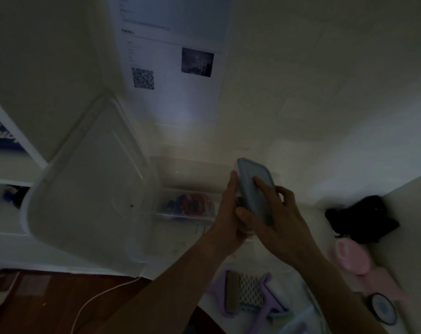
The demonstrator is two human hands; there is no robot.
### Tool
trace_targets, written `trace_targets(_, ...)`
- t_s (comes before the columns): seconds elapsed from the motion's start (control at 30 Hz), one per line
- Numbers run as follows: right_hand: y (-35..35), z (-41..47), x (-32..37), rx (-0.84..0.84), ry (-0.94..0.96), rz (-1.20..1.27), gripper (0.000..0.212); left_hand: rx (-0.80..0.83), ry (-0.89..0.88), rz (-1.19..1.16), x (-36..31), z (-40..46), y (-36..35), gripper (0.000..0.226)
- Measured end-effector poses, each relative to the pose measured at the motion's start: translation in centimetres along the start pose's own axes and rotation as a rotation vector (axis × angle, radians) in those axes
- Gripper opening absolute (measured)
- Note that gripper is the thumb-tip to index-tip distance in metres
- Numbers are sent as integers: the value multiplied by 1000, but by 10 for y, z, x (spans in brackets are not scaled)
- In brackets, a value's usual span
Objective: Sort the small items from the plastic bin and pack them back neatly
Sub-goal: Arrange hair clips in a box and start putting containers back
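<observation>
Nearest the camera, at the lower right, a lilac plastic brush-like tool (265, 295) lies on the white surface (349, 165) beside a white lattice-patterned piece (251, 289), with a round dark-rimmed disc (383, 308) and a pink plastic item (354, 257) further right. A white cable (96, 297) curves across the dark wooden floor (48, 302) at the lower left. Above these, both forearms reach in to the middle of the scene, where the two hands hold a small rectangular container with a grey-blue lid (255, 186), tilted on edge. The left hand (228, 213) cups it from the left, thumb up along its side; the right hand (277, 213) grips it from the right, forefinger laid flat across the lid and the other fingers curled round the far edge. Just left of the hands sits a clear plastic box (187, 208) holding red and blue small items, blurred. Further left, a large translucent plastic bin lid (84, 179) leans upright. A black crumpled cloth (361, 218) lies at the right. Farthest off, a printed sheet with a square code (171, 56) hangs on the wall.
</observation>
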State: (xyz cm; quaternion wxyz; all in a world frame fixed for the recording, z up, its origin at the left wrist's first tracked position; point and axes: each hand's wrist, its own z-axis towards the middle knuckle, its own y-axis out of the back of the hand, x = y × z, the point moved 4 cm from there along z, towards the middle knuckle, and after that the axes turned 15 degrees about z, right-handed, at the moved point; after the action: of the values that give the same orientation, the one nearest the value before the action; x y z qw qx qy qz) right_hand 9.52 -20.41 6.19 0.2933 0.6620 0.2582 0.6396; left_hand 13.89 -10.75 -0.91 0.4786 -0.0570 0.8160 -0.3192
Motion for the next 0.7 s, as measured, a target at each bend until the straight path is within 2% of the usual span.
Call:
trace_targets(0.07, -1, -2, 5, 3, 10, -87, 86, -45, -35, 35, -3, -1, 0, 71)
trace_targets(0.17, -3, -9, 4, 70, 9, -99, 92, -49, -73, 122, -4, -3, 4, 43)
trace_targets(0.2, -3, -8, -1, 106, -19, -25, 88, -106, -90, 171, -6, -4, 6, 43)
trace_targets(0.23, -2, -5, -7, 130, -59, 95, 78, -137, -79, 179, -5, -4, 9, 56)
trace_targets(0.3, 1, 7, -17, 26, -112, 334, 49, -192, -65, 218, -2, -3, 14, 75)
trace_targets(0.37, 5, 22, -28, -177, -155, 520, 44, -226, -47, 234, -5, -6, 10, 66)
trace_targets(0.47, 3, 28, -31, -218, -431, 747, 43, -216, 30, 258, -6, -5, 9, 55)
trace_targets(0.5, 3, 28, -32, -210, -450, 713, 39, -225, 43, 295, -10, -6, 9, 45)
trace_targets(0.57, 0, 28, -35, -250, -384, 553, 45, -267, 55, 401, -15, -4, 11, 35)
trace_targets(0.6, -4, 28, -38, -281, -347, 492, 46, -293, 74, 487, -18, -3, 13, 40)
trace_targets(0.7, -21, 24, -40, -349, -298, 373, 49, -400, 79, 801, -25, -4, 17, 77)
